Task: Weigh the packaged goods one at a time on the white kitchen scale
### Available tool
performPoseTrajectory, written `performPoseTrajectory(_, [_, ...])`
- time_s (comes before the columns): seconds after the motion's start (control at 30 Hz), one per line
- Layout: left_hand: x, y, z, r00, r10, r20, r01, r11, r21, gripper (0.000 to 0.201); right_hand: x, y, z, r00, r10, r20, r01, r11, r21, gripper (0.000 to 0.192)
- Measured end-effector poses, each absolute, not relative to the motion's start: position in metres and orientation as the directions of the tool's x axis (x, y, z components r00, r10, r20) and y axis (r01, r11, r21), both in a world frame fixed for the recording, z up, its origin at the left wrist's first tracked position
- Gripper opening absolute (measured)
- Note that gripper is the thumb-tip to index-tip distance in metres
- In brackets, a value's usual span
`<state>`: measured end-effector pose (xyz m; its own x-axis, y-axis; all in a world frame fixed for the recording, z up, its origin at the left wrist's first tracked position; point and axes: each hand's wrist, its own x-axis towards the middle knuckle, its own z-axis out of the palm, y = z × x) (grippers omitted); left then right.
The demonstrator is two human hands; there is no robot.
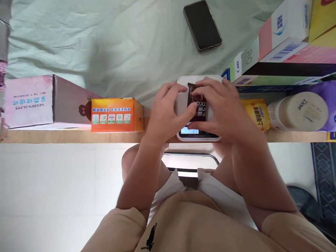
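Head view: my left hand [164,110] and right hand [223,108] meet at the middle of the frame over a dark brown packet [197,105]. My left thumb and forefinger pinch the packet's left edge, the other left fingers curled loosely above it. My right fingers [207,91] are pressed together and bent over the packet's top and right side, covering most of that half, so I cannot tell how much of it they grip. The packet lies between the two hands, its long axis running up and down the frame, its white lettering turned sideways. Its upper end points toward the top of the frame, its lower end toward me.

Under the packet sits a white scale [183,105], its lit display at the near edge, resting on a wooden ledge [65,136]. Left of my left hand stands an orange box [117,114], and farther left a pink box [28,101]. Just right of my right hand lies a yellow pack [258,112], then a white jar [301,111]. Stacked cartons [286,31] fill the upper right. A black phone [202,25] lies on the pale sheet [105,42] at the top.
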<state>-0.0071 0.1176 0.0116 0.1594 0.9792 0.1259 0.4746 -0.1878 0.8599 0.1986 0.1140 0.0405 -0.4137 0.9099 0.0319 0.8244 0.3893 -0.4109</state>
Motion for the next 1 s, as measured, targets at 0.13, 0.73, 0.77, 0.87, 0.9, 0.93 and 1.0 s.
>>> performPoseTrajectory(0.13, [-0.015, 0.115, 0.009, 0.186, 0.958, 0.218, 0.473, -0.281, 0.835, 0.044, 0.214, 0.108, 0.048, -0.254, 0.954, 0.160, 0.867, 0.298, -0.400, 0.041])
performPoseTrajectory(0.73, [-0.011, 0.115, 0.014, 0.144, 0.981, 0.132, 0.591, -0.193, 0.783, 0.027, 0.205, 0.102, 0.041, 0.025, 0.996, 0.088, 0.737, 0.042, -0.674, 0.042])
performPoseTrajectory(0.77, [-0.011, 0.115, 0.014, 0.145, 0.981, 0.130, 0.586, -0.191, 0.787, 0.027, 0.204, 0.102, 0.040, 0.036, 0.995, 0.088, 0.734, 0.034, -0.678, 0.042])
performPoseTrajectory(0.87, [-0.011, 0.115, 0.016, 0.154, 0.981, 0.117, 0.584, -0.186, 0.791, 0.026, 0.204, 0.101, 0.040, 0.050, 0.995, 0.084, 0.718, 0.022, -0.695, 0.040])
performPoseTrajectory(0.9, [-0.011, 0.115, 0.016, 0.158, 0.981, 0.112, 0.585, -0.184, 0.790, 0.026, 0.203, 0.101, 0.040, 0.047, 0.996, 0.078, 0.715, 0.020, -0.699, 0.039])
performPoseTrajectory(0.93, [-0.011, 0.115, 0.016, 0.160, 0.981, 0.109, 0.587, -0.184, 0.788, 0.025, 0.203, 0.101, 0.040, 0.043, 0.997, 0.070, 0.715, 0.019, -0.699, 0.038])
performPoseTrajectory(1.0, [-0.011, 0.115, 0.016, 0.157, 0.981, 0.114, 0.586, -0.186, 0.789, 0.024, 0.203, 0.100, 0.040, 0.030, 0.998, 0.052, 0.719, 0.015, -0.694, 0.038])
